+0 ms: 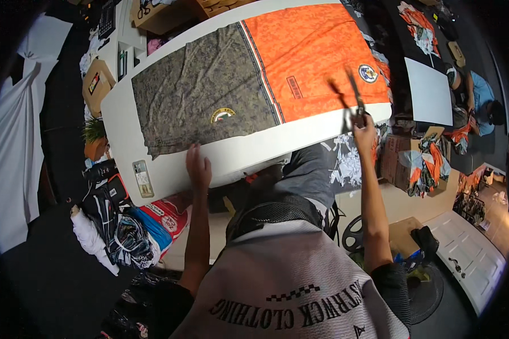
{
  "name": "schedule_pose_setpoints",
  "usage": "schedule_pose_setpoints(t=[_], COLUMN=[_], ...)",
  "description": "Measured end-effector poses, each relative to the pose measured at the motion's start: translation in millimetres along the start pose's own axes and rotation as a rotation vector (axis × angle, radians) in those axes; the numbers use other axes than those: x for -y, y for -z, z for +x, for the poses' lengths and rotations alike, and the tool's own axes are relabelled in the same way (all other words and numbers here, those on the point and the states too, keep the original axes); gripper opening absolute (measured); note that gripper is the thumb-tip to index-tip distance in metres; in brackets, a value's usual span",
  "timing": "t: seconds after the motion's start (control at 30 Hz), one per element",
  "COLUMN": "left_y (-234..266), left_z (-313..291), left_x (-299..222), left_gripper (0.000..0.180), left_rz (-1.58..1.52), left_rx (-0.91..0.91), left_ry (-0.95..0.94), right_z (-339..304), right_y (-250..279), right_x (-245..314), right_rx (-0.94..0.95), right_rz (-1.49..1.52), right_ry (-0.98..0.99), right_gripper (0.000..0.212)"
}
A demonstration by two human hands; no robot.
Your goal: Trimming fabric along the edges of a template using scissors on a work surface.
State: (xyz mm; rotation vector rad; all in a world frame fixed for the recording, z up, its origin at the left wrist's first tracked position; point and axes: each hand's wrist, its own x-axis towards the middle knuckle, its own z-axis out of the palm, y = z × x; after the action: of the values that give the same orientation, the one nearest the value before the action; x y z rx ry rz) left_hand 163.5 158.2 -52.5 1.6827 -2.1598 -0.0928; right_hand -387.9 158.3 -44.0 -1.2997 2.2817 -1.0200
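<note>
The two-toned cloth (249, 79) lies flat on the bench (237, 151), long axis left to right, on the far side of both hands. The left hand (198, 169) is nearer its dark half, fingers slightly apart, nothing visible held; I cannot tell whether they touch its edge. The right hand (365, 134) has its fingers clamped on scissors (359, 103), blades pointing far, across the orange half.

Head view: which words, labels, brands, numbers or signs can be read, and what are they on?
I can't copy wording, only place it.
Grey shirt: large dark letters by a checkered strip, readable.
Camouflage cloth: arched yellow letters, too small to read surely.
Orange cloth: boxed mark and round badge, too small.
Red item: white letters, too small and skewed.
</note>
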Motion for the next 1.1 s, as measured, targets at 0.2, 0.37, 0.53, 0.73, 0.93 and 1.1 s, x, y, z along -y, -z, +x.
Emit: schedule_pose_setpoints(t=[0.2,0.37,0.53,0.73,0.93,1.1], left_y=[5,20,31,1,-51,-80], left_z=[-35,-59,-56,-3,66,99], left_x=[-4,-11,-35,-104,-158,-162], left_gripper=[0.06,0.056,0.044,0.032,0.033,0.045], left_rz=[0.26,0.257,0.072,-0.39,-0.472,-0.356], left_rx=[0.131,0.142,0.159,0.248,0.388,0.547], left_ry=[0.023,0.063,0.084,-0.01,-0.188,-0.48], right_z=[-15,-41,-82,-165,-228,-244], right_y=[-21,4,29,31,38,22], right_x=[14,10,12,42,97,87], right_rx=[0.21,0.214,0.265,0.707,0.923,1.014], right_rz=[-0.226,-0.263,-0.208,0.347,0.403,0.372], right_ry=[0.059,0.14,0.062,-0.393,-0.512,-0.571], right_gripper=[0.046,0.046,0.041,0.029,0.039,0.046])
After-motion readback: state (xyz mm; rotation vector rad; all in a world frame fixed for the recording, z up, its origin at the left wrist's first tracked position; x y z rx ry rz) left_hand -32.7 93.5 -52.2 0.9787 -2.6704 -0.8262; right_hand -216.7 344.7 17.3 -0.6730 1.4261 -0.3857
